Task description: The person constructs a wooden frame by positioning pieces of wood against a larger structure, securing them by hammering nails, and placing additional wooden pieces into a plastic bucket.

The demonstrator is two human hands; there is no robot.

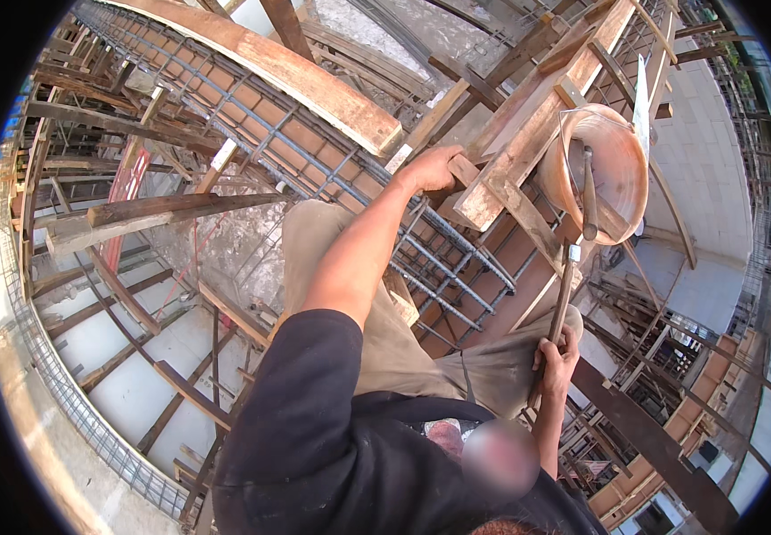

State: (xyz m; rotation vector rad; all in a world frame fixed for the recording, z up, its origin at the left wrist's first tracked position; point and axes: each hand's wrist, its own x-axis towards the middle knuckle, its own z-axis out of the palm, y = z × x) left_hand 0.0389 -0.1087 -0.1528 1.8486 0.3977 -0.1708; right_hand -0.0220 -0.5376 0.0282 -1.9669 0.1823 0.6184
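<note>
My left hand (430,169) grips a short wooden block (464,174) at a timber beam (508,161) joined by crosspieces, just above a steel rebar cage (443,267). My right hand (556,361), lower right, is wrapped round a long wooden handle (562,308) with a metal end (573,252), apparently a hammer, held upward. A worn orange bucket (620,178) hangs at the right of the beam, with a wooden-handled tool (589,183) inside. My knees, in khaki trousers (332,241), are either side of the rebar.
A long board (296,71) runs beside the rebar toward the upper left. Timber props and braces (158,211) criss-cross over a lower level on the left. A pale block wall (706,178) stands at the right, and a dark plank (635,428) slopes down at the lower right.
</note>
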